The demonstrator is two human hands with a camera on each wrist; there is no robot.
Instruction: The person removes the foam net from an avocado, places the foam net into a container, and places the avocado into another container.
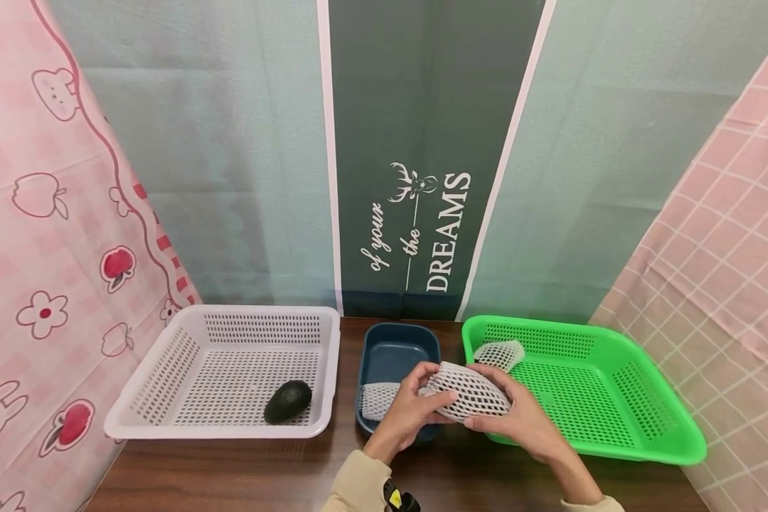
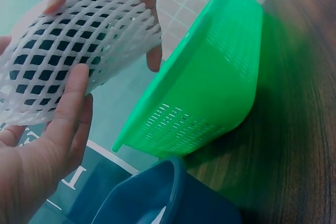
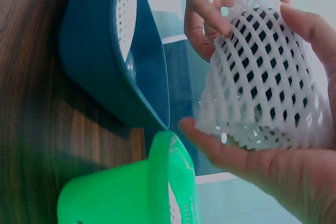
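Observation:
Both hands hold a white foam net sleeve (image 1: pixel 473 392) above the gap between the blue tray and the green basket. Something dark shows through its mesh in both wrist views (image 2: pixel 58 51), like the avocado (image 1: pixel 288 402) lying in the white basket. My left hand (image 1: pixel 414 407) grips the sleeve's left end, its thumb and fingers on the mesh. Around the right end curls my right hand (image 1: pixel 523 419). In the right wrist view the sleeve's edge (image 3: pixel 262 135) flares near that hand's fingers.
A white basket (image 1: pixel 224 432) stands at the left. The blue tray (image 1: pixel 400 331) in the middle holds a foam net sleeve (image 1: pixel 379 400). At the right, the green basket (image 1: pixel 614 338) has another net sleeve (image 1: pixel 499 354) in its near-left corner. Curtains surround the wooden table (image 1: pixel 243 476).

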